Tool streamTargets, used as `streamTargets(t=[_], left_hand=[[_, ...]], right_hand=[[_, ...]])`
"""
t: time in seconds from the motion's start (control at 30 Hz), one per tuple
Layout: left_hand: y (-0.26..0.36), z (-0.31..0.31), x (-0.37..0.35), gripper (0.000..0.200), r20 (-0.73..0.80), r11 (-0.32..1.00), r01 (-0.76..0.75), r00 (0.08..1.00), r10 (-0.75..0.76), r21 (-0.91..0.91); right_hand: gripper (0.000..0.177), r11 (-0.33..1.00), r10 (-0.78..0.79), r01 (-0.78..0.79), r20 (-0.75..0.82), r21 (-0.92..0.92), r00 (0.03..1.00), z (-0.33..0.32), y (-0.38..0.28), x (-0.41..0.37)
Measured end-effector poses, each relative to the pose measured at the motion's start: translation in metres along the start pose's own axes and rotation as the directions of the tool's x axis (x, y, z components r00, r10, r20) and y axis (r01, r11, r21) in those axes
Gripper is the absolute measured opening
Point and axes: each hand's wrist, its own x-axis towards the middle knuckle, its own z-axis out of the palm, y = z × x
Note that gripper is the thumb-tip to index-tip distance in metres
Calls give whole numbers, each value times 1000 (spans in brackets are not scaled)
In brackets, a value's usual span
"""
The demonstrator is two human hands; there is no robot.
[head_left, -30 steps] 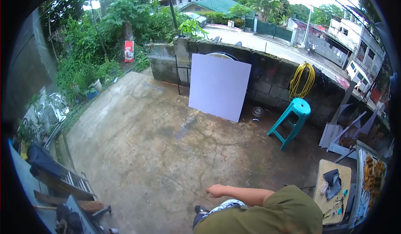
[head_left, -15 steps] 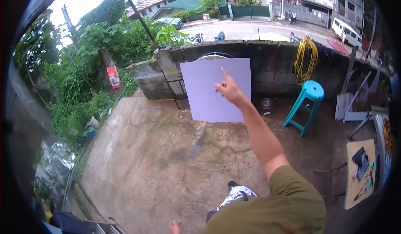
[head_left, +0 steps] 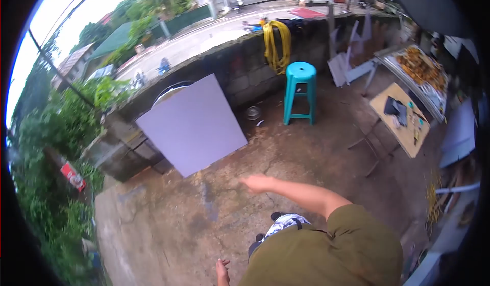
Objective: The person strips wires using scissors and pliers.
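My right hand [head_left: 258, 183] is held out over the concrete floor, below the lower edge of a pale lilac square board [head_left: 196, 125]. It touches nothing that I can see, and its fingers are smeared by motion. Low in the view hangs my left hand [head_left: 222, 272], fingers apart and with nothing in it. The board leans against a block wall [head_left: 250, 81], and part of a round object [head_left: 171, 90] shows behind its top edge.
A teal stool [head_left: 301, 71] stands right of the board, below a yellow coiled hose [head_left: 277, 48] hung on the wall. A small folding table [head_left: 380, 102] with tools is further right. Near the stool lies a round glassy dish [head_left: 252, 113]. Plants [head_left: 46, 184] line the left side.
The view has turned right and tilted, so the board now sits further left. My right arm has dropped from pointing in front of the board to below it. More of my left hand shows.
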Motion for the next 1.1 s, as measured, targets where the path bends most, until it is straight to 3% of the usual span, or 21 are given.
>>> streamTargets(t=[0.03, 0.07, 0.1, 0.13, 0.17, 0.2, 0.23, 0.27, 0.33, 0.43, 0.57, 0.63, 0.7, 0.73, 0.77, 0.8, 0.87, 0.97, 1.0, 1.03, 1.1], left_hand=[[9, -9, 18, 52, 42, 998, -68, 997, 67, 8], [15, -19, 44, 53, 88, 994, -109, 990, 108, 12], [16, -27, 73, 54, 130, 990, -144, 981, 142, 7], [15, -31, 98, 55, 169, 985, -170, 971, 168, -2], [34, -32, 108, 56, 211, 981, -192, 960, 182, 29], [74, -24, 99, 57, 250, 976, -211, 949, 189, 60], [110, -5, 93, 58, 281, 974, -207, 944, 173, 96], [138, 7, 89, 59, 303, 967, -211, 939, 161, 140], [168, 50, 105, 61, 374, 952, -279, 902, 216, 124], [230, 135, 73, 59, 563, 902, -409, 782, 268, 140], [273, 261, 13, 54, 764, 821, -563, 568, 306, 90], [268, 320, -20, 51, 826, 824, -564, 488, 281, 52], [267, 372, -71, 49, 881, 848, -523, 437, 184, 82], [262, 397, -93, 48, 915, 824, -566, 349, 202, 34], [255, 419, -112, 46, 945, 800, -600, 257, 203, -9], [256, 440, -135, 45, 951, 795, -606, 258, 170, 23], [250, 494, -192, 44, 969, 794, -605, 227, 99, 61], [253, 528, -221, 45, 972, 733, -679, 194, 133, 35], [261, 539, -235, 46, 976, 764, -645, 173, 132, 11], [259, 554, -226, 46, 975, 692, -722, 149, 162, -5], [268, 587, -229, 47, 973, 736, -677, 175, 147, 11]], right_hand=[[49, 975, 214, -193, 231, -111, 949, 61, 39, -36], [23, 931, 366, -345, 289, -121, 885, 99, 60, -95], [27, 891, 447, -449, 305, -68, 841, 133, 78, -151], [41, 736, 613, -670, 323, 98, 721, 164, 92, -216], [46, 729, 641, -651, 124, 211, 758, 223, 120, -280], [38, 445, 828, -823, 187, 353, 528, 264, 134, -339], [29, 94, 913, -788, 264, 608, 313, 304, 142, -397], [24, -144, 934, -799, 346, 584, 85, 327, 140, -445], [21, -314, 926, -749, 363, 584, -105, 346, 106, -511], [20, -511, 858, -442, 465, 737, -217, 367, 63, -540], [26, -381, 920, -363, 388, 850, -55, 376, 48, -529], [27, -306, 935, -424, 354, 852, 36, 402, 74, -528], [28, -242, 932, -432, 332, 869, 147, 380, 81, -542], [29, -127, 950, -503, 251, 855, 186, 404, 102, -548], [27, -125, 957, -485, 234, 865, 169, 380, 97, -553], [25, -85, 966, -503, 194, 860, 169, 381, 108, -562], [24, -144, 958, -534, 253, 833, 135, 324, 118, -595], [25, -61, 986, -413, 120, 909, 118, 358, 162, -615], [25, -123, 980, -373, 171, 920, 98, 362, 175, -619], [25, -141, 978, -461, 195, 876, 72, 342, 181, -627], [25, -92, 988, -505, 141, 858, 61, 329, 196, -639]])
